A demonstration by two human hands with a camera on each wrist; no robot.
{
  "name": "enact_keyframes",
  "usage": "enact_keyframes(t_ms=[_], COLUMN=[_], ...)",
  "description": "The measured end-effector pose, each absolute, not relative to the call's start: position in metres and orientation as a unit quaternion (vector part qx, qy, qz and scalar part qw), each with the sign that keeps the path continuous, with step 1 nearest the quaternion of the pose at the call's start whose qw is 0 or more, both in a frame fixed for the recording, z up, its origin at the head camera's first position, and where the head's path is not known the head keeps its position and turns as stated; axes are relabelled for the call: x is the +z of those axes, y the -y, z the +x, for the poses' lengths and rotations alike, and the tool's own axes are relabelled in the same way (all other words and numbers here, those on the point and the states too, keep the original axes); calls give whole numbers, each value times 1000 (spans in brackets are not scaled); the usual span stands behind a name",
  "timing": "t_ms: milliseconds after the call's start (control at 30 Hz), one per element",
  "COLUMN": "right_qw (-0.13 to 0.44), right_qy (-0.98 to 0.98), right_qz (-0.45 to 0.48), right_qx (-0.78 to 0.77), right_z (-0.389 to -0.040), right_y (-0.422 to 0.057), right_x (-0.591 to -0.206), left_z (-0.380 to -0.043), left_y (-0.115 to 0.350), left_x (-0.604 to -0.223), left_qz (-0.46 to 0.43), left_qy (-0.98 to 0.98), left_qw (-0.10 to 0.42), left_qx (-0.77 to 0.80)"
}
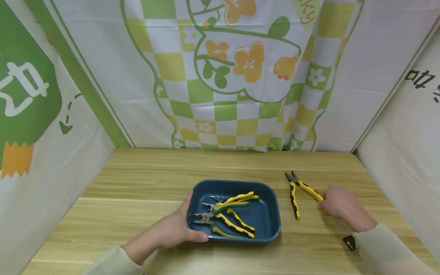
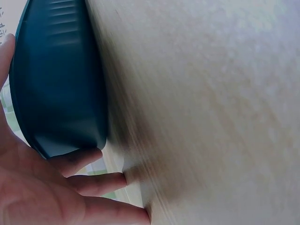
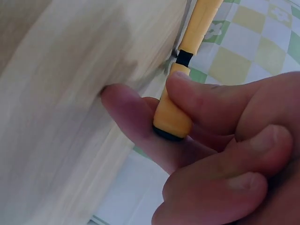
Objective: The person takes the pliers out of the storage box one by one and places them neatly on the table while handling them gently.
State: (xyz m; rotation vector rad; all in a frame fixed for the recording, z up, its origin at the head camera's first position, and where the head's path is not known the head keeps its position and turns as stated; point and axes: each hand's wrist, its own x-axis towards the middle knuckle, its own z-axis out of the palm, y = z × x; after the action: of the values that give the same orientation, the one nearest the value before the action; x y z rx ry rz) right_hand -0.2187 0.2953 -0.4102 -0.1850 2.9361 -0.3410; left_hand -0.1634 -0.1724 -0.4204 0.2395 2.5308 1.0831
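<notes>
A dark blue plastic tray holds several pliers with yellow and green handles, lying crossed over one another. My left hand rests against the tray's left front corner, thumb along the near rim. In the left wrist view, its fingers are spread and fairly straight, one touching the tray wall and the others reaching down to the table. Right of the tray, my right hand pinches the end of one yellow-and-black handle of spread pliers. The right wrist view shows thumb and fingers around that handle tip.
The wooden table ends at a back wall draped with a green-and-yellow checked cloth. White printed cloth hangs at both sides. A small black object shows by the right cuff.
</notes>
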Motion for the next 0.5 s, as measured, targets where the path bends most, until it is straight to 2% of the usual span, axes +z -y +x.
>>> enact_keyframes(t_ms=[167, 500], right_qw=[94, 140], right_qy=[-989, -986], right_qz=[-59, -20], right_qx=[-102, -84], right_z=[-218, -212], right_y=[-297, -287], right_x=[-408, -400], left_z=[-164, -162], left_y=[172, 172], left_x=[-420, -418], left_qz=[85, 82], left_qy=[-901, -900], left_qw=[185, 189], left_qx=[383, 384])
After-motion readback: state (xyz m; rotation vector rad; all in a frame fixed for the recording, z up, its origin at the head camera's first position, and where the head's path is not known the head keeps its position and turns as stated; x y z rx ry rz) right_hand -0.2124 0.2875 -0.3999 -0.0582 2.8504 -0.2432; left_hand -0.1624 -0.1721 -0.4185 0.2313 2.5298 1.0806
